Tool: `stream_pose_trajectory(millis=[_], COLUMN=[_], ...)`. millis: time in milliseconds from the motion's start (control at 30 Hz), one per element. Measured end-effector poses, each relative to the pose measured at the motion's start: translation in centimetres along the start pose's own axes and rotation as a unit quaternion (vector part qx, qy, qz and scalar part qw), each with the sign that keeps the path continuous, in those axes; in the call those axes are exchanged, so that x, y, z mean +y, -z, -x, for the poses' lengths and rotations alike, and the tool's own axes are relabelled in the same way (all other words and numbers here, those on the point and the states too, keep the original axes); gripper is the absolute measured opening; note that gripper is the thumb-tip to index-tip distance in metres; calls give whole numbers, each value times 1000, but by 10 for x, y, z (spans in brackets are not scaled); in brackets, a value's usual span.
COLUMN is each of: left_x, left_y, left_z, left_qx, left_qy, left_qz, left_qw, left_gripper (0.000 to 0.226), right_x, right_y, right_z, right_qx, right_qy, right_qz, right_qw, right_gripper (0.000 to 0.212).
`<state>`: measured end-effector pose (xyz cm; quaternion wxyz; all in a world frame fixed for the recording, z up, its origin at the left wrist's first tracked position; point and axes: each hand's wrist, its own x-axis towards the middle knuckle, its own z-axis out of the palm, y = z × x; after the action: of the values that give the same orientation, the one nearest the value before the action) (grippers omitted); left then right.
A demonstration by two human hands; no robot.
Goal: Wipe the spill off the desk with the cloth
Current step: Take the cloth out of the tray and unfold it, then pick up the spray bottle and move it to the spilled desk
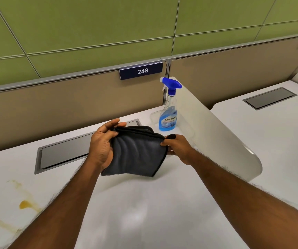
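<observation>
From the head camera, both hands hold a folded dark grey microfibre cloth (135, 151) up above the white desk (144, 212). The left hand (102, 144) curls closed around the cloth's left edge, thumb on top; the right hand (177, 147) pinches its upper right corner between thumb and fingers. The yellow-brown spill (25, 203) lies on the desk well to the left of the left forearm, nearer the person. A blue spray bottle (168, 106) stands upright just beyond the right hand.

We lose the spill (25, 203) off the left edge, and the spray bottle (168, 108) label's too blurred to read.
</observation>
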<state>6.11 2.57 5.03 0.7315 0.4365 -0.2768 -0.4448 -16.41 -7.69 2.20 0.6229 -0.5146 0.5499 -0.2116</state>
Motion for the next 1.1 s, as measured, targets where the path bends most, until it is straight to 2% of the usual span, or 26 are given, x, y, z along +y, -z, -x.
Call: stream_pose_trajectory(millis=[100, 167, 233, 400, 500, 567, 700, 867, 1000, 1100], left_x=[0, 2, 5, 17, 25, 28, 30, 31, 37, 43], left_y=[-1, -1, -1, 2, 4, 7, 14, 13, 10, 7], left_z=[-3, -6, -8, -12, -13, -15, -14, -11, -7, -1], left_qx=[-1, -2, 0, 15, 32, 46, 71, 84, 81, 76], left_qy=[-3, -6, -11, -27, -41, -42, -35, -30, -32, -36], left_qz=[5, 8, 2, -1, 11, 20, 35, 40, 49, 66], left_qw=[1000, 1000, 1000, 1000, 999, 998, 996, 995, 995, 994], left_gripper=[52, 52, 50, 47, 48, 47, 51, 45, 45, 45], right_x=[-9, -18, -29, -57, -70, -78, -84, -91, -101, -112], right_y=[3, 7, 13, 23, 28, 32, 33, 32, 38, 40], right_z=[-7, -14, -26, -68, -97, -114, -136, -138, -118, -94], right_qx=[38, 107, 142, 167, 217, 220, 163, 169, 178, 188], right_qy=[78, 135, 167, 196, 191, 186, 192, 223, 254, 296], right_qz=[69, 45, 33, 82, 84, 77, 50, 92, 135, 123], right_qw=[994, 984, 975, 963, 954, 954, 966, 956, 941, 929], right_gripper=[32, 38, 49, 77, 85, 87, 78, 44, 43, 40])
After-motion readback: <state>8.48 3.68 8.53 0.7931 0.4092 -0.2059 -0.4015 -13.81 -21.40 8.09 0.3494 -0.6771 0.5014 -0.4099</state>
